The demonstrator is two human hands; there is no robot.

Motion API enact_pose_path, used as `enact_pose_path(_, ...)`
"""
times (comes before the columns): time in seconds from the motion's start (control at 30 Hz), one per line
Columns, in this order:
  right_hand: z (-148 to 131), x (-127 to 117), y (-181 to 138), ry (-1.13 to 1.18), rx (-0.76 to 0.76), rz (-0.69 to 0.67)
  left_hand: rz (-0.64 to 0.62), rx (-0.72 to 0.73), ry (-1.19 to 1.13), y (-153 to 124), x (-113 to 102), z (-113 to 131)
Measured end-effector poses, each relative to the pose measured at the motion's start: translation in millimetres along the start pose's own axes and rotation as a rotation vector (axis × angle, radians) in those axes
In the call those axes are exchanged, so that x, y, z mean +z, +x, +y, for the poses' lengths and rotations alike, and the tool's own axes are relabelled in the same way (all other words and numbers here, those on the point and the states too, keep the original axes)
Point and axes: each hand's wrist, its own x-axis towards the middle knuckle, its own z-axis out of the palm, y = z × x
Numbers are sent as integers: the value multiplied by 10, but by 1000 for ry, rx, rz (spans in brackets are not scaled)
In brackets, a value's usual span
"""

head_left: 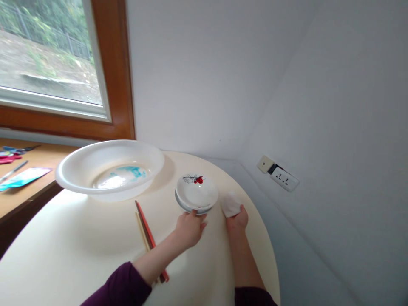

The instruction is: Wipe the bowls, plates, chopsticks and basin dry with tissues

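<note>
Purple-sleeved left hand (190, 229) grips face-up plate (196, 194), rose (199, 180) farthest; right hand (238, 220) clamps forward-pointing cloth (230, 204).

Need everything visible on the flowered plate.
The plate is round, shallow, white and glossy, seemingly ceramic, with a red flower and dark scrollwork toward its far rim. It is face up over the table, right of the basin. A grayish edge shows beneath; whether that is another dish is unclear. The left hand appears to touch its near edge.
</note>
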Motion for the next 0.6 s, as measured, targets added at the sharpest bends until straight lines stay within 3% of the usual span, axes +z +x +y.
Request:
enact_pose_path(0.4, 21, 5, -33, -37, -9, 5, 1, -81, 34, 809, -74, -616)
enact_pose_path(0.6, 20, 27, -64, -35, -8, 8, 6, -101, 43, 1011, -95, -827)
